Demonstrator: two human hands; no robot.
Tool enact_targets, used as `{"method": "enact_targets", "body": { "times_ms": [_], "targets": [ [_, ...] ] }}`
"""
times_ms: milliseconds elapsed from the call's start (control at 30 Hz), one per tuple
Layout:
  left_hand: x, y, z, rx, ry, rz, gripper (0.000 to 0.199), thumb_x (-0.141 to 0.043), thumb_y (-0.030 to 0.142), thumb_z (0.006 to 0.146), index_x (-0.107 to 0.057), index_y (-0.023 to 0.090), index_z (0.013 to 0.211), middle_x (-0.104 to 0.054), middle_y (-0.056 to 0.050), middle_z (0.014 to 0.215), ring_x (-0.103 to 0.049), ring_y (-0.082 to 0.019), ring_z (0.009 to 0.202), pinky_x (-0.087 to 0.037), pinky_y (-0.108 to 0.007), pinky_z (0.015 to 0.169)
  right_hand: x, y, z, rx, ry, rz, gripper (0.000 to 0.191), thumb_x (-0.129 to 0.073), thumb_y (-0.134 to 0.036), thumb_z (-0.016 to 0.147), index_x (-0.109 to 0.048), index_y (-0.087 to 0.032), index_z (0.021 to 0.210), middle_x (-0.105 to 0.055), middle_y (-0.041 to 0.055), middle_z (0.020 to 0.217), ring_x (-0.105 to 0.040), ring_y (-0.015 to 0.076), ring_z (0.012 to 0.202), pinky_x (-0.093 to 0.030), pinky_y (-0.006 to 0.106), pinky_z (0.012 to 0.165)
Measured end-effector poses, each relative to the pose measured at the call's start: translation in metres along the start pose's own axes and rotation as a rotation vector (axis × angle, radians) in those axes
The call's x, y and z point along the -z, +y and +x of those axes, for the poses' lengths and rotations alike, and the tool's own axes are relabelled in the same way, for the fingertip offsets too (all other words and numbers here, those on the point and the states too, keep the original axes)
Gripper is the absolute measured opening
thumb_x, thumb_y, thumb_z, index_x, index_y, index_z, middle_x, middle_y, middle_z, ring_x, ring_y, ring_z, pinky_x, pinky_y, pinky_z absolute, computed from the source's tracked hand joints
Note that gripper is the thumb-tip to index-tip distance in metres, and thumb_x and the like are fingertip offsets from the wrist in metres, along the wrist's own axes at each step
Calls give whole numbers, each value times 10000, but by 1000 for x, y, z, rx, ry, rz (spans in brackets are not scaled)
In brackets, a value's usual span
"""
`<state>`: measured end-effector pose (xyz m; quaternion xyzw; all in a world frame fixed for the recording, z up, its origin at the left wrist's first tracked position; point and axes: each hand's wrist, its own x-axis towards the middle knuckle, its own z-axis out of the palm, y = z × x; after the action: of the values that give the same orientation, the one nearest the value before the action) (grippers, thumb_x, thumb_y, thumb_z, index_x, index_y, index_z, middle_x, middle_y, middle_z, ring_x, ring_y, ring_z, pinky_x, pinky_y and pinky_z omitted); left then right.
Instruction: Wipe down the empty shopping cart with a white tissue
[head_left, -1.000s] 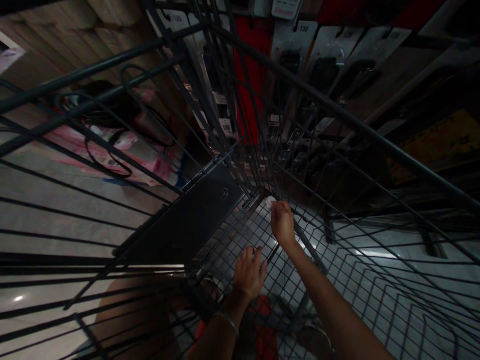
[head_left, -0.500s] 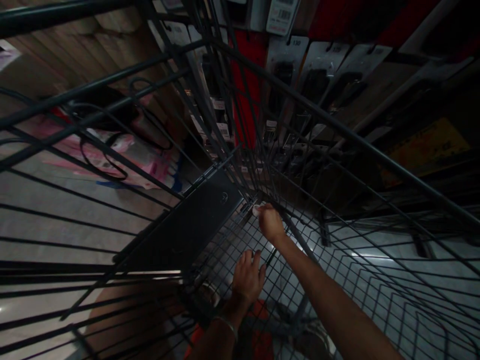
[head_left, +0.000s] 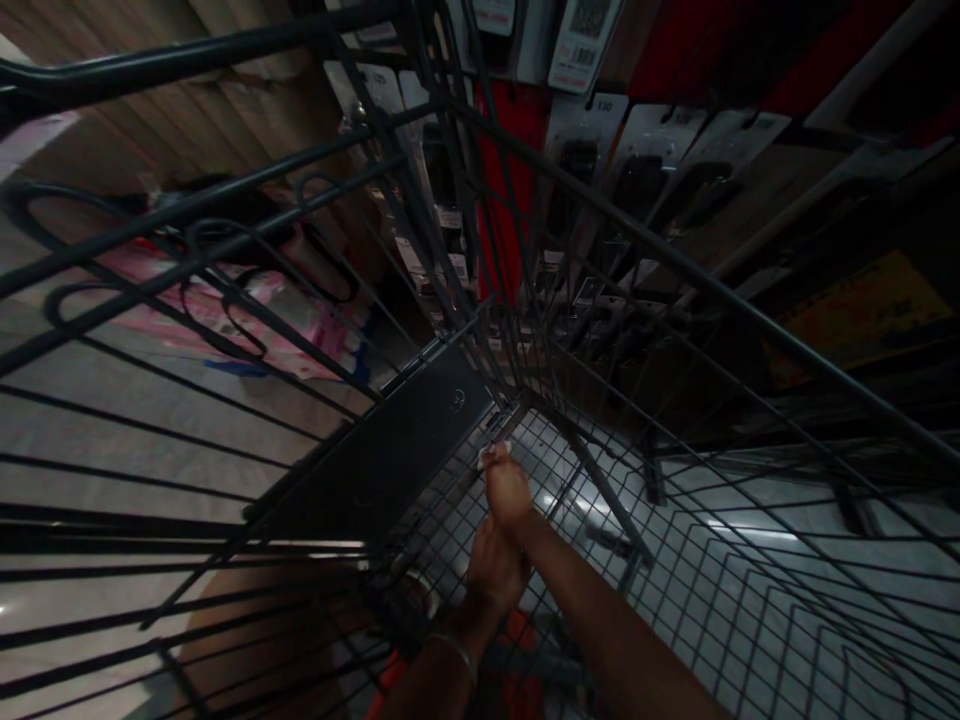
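Both my hands are down inside a dark wire shopping cart (head_left: 622, 470). My right hand (head_left: 508, 488) is closed on a small white cloth or tissue (head_left: 493, 455), close to the cart's inner corner by the grey panel (head_left: 397, 440). Just below it is my left hand (head_left: 495, 565), with a band on the wrist. The right hand and wrist cover part of the left hand, so its fingertips are hard to see. Whether the two hands touch, I cannot tell.
Packaged goods (head_left: 577, 170) hang on a rack beyond the cart. Pink packages (head_left: 277, 310) lie to the left, outside the wire side. A yellow sign (head_left: 862, 310) is at the right. Thick cart rails (head_left: 712, 280) cross above my hands.
My right hand, with the white cloth or tissue, has moved left and down from the corner, along the panel's edge. It now overlaps the left hand. The view has shifted slightly.
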<state>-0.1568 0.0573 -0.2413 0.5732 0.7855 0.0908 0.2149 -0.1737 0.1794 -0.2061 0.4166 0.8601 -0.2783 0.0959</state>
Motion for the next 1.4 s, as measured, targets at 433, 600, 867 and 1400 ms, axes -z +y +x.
{"method": "enact_targets", "body": {
  "times_ms": [433, 600, 867, 1400],
  "targets": [
    [14, 9, 3, 51, 37, -113, 412, -333, 321, 890, -527, 264, 1249, -597, -98, 1056, -531, -264, 992, -430, -422, 845, 41, 44, 40, -167, 192, 18, 433, -349, 6, 825, -544, -76, 1204, -548, 168, 1159, -591, 181, 966, -427, 245, 861],
    [13, 10, 2, 53, 39, -84, 401, -346, 311, 891, -542, 255, 1236, -610, -102, 1057, -541, -261, 988, -434, -406, 854, 30, 29, 30, -162, 82, 16, 369, -360, -21, 837, -621, -95, 1086, -574, 158, 1151, -613, 178, 940, -448, 241, 841],
    [1, 2, 6, 2, -18, -34, 402, -456, 222, 796, -566, 150, 1176, -607, -111, 1096, -527, -261, 1053, -422, -383, 914, 14, 13, -18, 125, -126, -119, 360, -401, -30, 829, -617, -155, 1089, -603, 111, 1125, -608, 160, 946, -465, 226, 807],
    [12, 6, 8, -14, 39, 27, 314, -382, 279, 904, -505, 176, 1174, -505, -69, 1011, -483, -221, 975, -415, -363, 860, 47, 117, -86, -102, 179, -196, 486, -437, -44, 752, -554, -141, 1213, -550, 134, 1198, -526, 224, 1052, -410, 319, 911]
  ]
}}
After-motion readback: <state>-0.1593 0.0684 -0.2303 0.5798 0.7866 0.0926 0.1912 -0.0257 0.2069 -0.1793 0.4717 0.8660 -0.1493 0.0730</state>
